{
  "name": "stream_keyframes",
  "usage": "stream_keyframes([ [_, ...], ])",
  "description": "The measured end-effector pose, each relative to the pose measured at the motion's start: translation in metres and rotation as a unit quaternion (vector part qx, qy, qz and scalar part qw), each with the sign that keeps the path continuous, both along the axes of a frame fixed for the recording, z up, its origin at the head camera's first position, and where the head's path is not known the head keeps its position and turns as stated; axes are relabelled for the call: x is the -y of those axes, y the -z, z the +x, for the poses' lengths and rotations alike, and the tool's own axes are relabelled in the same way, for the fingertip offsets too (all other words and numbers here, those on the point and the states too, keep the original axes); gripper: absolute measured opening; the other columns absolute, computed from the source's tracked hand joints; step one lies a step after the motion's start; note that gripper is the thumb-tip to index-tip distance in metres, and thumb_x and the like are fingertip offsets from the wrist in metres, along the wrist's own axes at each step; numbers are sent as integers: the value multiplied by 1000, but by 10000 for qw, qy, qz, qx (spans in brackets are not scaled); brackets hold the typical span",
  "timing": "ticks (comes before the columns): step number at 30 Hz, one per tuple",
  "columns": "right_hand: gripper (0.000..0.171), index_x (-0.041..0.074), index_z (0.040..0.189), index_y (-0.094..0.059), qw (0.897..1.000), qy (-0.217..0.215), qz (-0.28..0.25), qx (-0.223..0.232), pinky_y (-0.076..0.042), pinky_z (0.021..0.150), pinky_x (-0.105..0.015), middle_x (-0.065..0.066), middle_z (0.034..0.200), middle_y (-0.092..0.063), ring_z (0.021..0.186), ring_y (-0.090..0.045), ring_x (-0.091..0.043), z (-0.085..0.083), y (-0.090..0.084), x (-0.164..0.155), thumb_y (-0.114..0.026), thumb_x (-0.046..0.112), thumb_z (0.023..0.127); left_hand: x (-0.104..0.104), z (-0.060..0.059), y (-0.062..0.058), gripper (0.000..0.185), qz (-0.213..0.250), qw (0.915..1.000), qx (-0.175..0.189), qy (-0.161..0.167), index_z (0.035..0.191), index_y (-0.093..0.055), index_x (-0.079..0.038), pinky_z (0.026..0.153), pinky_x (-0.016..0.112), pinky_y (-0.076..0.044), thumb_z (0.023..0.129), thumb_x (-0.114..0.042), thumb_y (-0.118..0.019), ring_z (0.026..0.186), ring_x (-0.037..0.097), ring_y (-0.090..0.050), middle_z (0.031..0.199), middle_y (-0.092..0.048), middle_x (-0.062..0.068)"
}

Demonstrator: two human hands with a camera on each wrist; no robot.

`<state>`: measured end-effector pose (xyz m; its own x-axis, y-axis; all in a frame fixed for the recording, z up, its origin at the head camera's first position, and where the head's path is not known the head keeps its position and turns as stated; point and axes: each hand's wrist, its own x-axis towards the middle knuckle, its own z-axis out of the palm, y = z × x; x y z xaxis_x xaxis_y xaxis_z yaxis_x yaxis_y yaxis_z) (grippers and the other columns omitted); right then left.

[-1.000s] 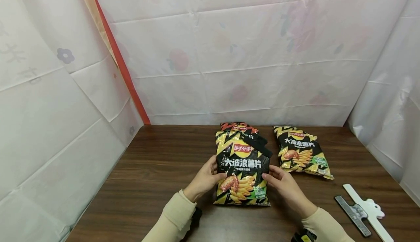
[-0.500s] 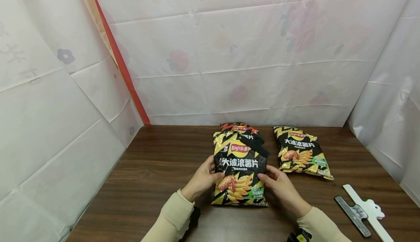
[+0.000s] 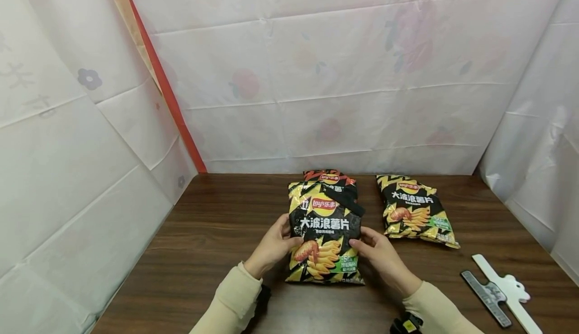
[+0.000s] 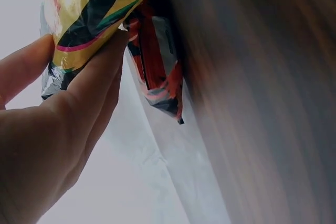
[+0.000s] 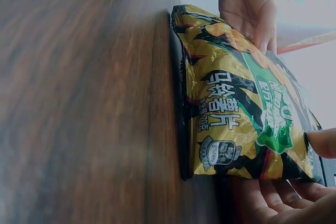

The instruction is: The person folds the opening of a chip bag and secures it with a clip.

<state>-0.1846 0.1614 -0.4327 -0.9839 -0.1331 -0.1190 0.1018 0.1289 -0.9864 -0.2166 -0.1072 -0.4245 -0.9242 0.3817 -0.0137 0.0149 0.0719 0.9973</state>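
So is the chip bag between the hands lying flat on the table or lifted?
Propped up: the chip bag stands on its bottom edge on the table, its top raised. The left hand and right hand grip its sides.

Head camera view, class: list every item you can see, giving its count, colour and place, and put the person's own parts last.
Held crisp bag: one, black and yellow, table centre, gripped at both sides.
Red crisp bag: one, red and black, lying behind the held bag.
Second crisp bag: one, black and yellow, flat on the table to the right.
Bag clips: two, one grey and one white, near right corner.
Table: one, dark brown wood.
Backdrop sheets: white, floral print, around the table.
Left hand: holds the bag's left edge.
Right hand: holds its right edge.
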Motion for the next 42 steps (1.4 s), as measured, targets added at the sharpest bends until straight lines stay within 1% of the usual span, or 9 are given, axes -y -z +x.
stream_keyframes([
  [4,51,-8,138,-47,9999,-82,49,-123,-53,79,-23,-17,115,-66,90,-62,-6,-2,1,4,-63,14,95,5,0,0,58,-8,10000,14,-86,144,-35,-2,85,34,-55,92,6,-59,115,29,-60,139,-51,29],
  [9,50,-9,137,-47,9992,-246,33,-319,-53,79,-22,-21,120,-65,92,-61,-4,-5,2,10,-63,12,95,12,2,-1,57,-228,9995,-81,-206,144,-37,-4,82,33,-55,93,3,-60,112,26,-62,135,-55,28],
  [14,50,-9,137,-46,9985,-355,13,-421,-53,79,-23,-21,119,-64,91,-61,-4,-8,3,16,-63,12,95,18,2,-1,58,-376,9984,-173,-384,144,-37,-3,80,30,-54,92,3,-61,105,23,-64,131,-58,28],
  [17,51,-8,138,-46,9989,-283,-10,-370,-53,80,-24,-21,117,-65,89,-62,-6,-10,3,21,-63,12,95,21,3,-1,61,-449,9972,-203,-558,145,-35,-2,79,31,-54,91,2,-62,102,23,-64,128,-59,31],
  [21,54,-8,141,-43,9992,-133,-61,-362,-53,82,-27,-25,123,-64,93,-64,-11,-13,4,30,-63,12,95,26,4,-1,66,-684,9936,-237,-867,148,-32,-2,77,32,-53,91,-1,-64,99,23,-64,124,-61,31],
  [24,55,-8,143,-41,9993,-26,-104,-346,-53,84,-29,-27,128,-61,100,-64,-15,-15,4,36,-63,10,95,30,5,-1,66,-808,9911,-209,-1035,149,-34,-5,74,31,-52,91,-3,-66,99,23,-64,123,-62,27],
  [28,56,-7,144,-41,9993,25,-186,-315,-53,86,-32,-27,127,-62,103,-65,-20,-19,4,45,-63,9,95,35,4,0,62,-797,9901,-198,-1137,148,-36,-9,74,32,-52,93,-2,-63,99,25,-65,123,-63,25],
  [36,52,-6,142,-44,9985,-338,-183,-402,-54,86,-36,-27,128,-61,106,-65,-23,-25,0,57,-61,8,95,45,2,1,63,-910,9846,-267,-1470,150,-33,-11,76,33,-52,95,-3,-61,108,30,-62,130,-58,28],
  [42,54,-5,144,-42,9982,-433,-208,-372,-55,87,-37,-27,135,-55,109,-63,-25,-31,0,65,-60,5,95,50,1,0,58,-999,9807,-196,-1668,148,-35,-6,78,35,-54,96,-5,-59,107,30,-63,127,-59,29],
])
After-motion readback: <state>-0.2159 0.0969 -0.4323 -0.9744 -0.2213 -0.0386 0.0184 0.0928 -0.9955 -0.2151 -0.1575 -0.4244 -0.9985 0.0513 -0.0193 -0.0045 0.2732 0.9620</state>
